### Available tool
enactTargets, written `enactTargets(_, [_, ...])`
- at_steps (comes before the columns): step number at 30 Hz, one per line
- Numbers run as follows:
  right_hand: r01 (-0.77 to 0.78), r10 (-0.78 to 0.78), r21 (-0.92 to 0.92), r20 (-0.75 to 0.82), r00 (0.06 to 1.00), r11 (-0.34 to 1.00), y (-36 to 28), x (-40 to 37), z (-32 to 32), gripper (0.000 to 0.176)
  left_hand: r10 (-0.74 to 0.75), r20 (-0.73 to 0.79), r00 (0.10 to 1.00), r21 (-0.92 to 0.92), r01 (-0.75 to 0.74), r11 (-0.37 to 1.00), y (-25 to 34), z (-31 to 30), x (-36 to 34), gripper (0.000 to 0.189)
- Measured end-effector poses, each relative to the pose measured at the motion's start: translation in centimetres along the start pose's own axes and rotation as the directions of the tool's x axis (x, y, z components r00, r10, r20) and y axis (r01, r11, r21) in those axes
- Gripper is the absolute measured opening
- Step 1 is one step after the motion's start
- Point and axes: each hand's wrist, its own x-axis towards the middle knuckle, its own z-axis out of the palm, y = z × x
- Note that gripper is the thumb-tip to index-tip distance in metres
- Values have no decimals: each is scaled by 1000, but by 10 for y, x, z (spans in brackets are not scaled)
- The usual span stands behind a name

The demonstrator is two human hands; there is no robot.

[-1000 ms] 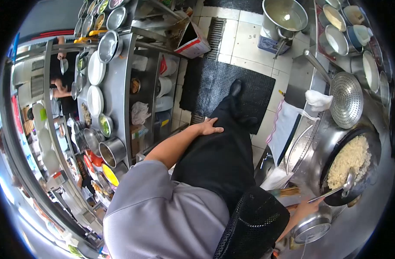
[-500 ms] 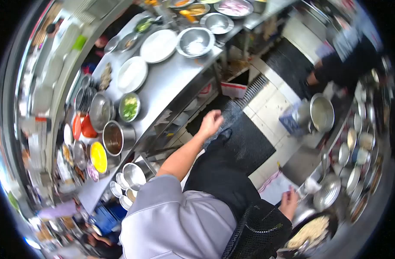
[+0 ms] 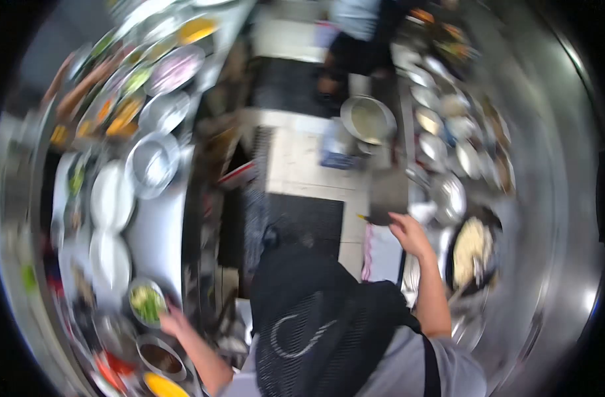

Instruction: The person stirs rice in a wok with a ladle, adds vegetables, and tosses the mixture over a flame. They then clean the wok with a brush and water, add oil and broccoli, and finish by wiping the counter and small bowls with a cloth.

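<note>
My left hand (image 3: 175, 321), blurred by motion, is at the right rim of a metal bowl (image 3: 136, 316) of chopped green vegetable with pale bits. Whether its fingers grip the rim cannot be told. On the other side, my right hand (image 3: 409, 234) hovers beside a white cloth (image 3: 384, 255) with a red-striped edge; its fingers reach forward, somewhat apart, and nothing shows in them. To the right of that hand sits a dark wok (image 3: 493, 228) holding pale, noodle-like food (image 3: 472, 253). A perforated metal skimmer (image 3: 448, 200) lies just beyond the hand.
Along the left counter stand white oval plates (image 3: 111, 195), a steel bowl (image 3: 152, 165) and several ingredient bowls. A large pot (image 3: 368, 120) stands ahead near a co-worker (image 3: 359, 49). Seasoning containers (image 3: 431, 149) line the right side. A black mat (image 3: 306, 221) covers some floor tiles.
The view has swung to the right. My left hand has gone from above the floor mat to the bowl of chopped greens. My right arm now stretches forward past the wok.
</note>
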Motion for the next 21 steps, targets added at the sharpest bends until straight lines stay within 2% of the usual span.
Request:
enactTargets(1, [-73, 76, 39, -88, 993, 997, 8, -10, -10, 38, 55, -69, 996, 111, -47, 993, 14, 26, -40, 35])
enactTargets(2, [-127, 140, 89, -160, 977, 988, 20, -22, -18, 38, 108, -14, 994, 206, -103, 973, 7, 37, -56, 33])
enactTargets(4, [-262, 270, 67, -307, 913, 963, 49, -49, -30, 40, -33, 102, 994, 430, -14, 903, 1, 72, -86, 31])
enactTargets(5, [-332, 348, 106, -373, 860, 937, 65, -66, -34, 42, -73, 264, 962, 457, -58, 888, -3, 100, -119, 34])
enactTargets(6, [-327, 277, 4, -542, 793, 945, 93, -88, -28, 44, -122, 416, 901, 477, -103, 873, -9, 129, -147, 37])
enactTargets(7, [-453, 342, -4, -649, 680, 892, 106, -109, -29, 45, -147, 469, 871, 448, -92, 890, -35, 150, -147, 44])
enactTargets(8, [-572, 389, 2, -736, 554, 820, 118, -131, -27, 46, -213, 675, 707, 471, -190, 862, -38, 177, -185, 51])
enactTargets(9, [-681, 493, 89, -758, 427, 727, 129, -154, -27, 48, -236, 708, 666, 462, -183, 868, -48, 207, -232, 54])
enactTargets(10, [-763, 577, 180, -763, 290, 621, 138, -177, -28, 50, -337, 776, 533, 494, -183, 850, -60, 232, -266, 53])
enactTargets(11, [-822, 668, 259, -721, 185, 507, 146, -201, -27, 58, -341, 894, 291, 403, -191, 895, -80, 256, -298, 47])
enactTargets(12, [-825, 687, 305, -715, 130, 475, 161, -222, -19, 58, -354, 911, 212, 398, -223, 890, -99, 270, -335, 42])
enactTargets(13, [-870, 742, 356, -670, 16, 340, 176, -241, -7, 61, -391, 914, 111, 406, -237, 882, -122, 286, -370, 41])
enactTargets(14, [-895, 784, 399, -613, -96, 202, 186, -257, 3, 65, -401, 911, -92, 366, -266, 892, -136, 302, -421, 42])
enactTargets(15, [-907, 826, 403, -548, -130, 125, 194, -270, 13, 68, -435, 885, -165, 388, -251, 887, -147, 305, -475, 43])
enactTargets(16, [-894, 834, 434, -530, -155, 109, 215, -284, 29, 68, -409, 852, -326, 337, -255, 906, -158, 310, -530, 44])
enactTargets(17, [-798, 905, 577, -414, -100, 176, 247, -299, 54, 65, -383, 825, -416, 299, -253, 920, -185, 314, -572, 44])
enactTargets(18, [-673, 952, 707, -307, -16, 217, 266, -311, 72, 62, -321, 817, -479, 93, -439, 894, -220, 321, -604, 42])
enactTargets(19, [-658, 955, 724, -297, -25, 208, 267, -320, 75, 62, -287, 794, -535, 54, -408, 912, -222, 310, -665, 35])
enactTargets(20, [-570, 935, 765, -355, 17, 300, 264, -329, 73, 59, -321, 722, -613, 42, -424, 905, -239, 308, -707, 29])
enactTargets(21, [-474, 907, 789, -419, 53, 392, 256, -338, 66, 57, -171, 701, -692, -176, -401, 899, -237, 292, -756, 24])
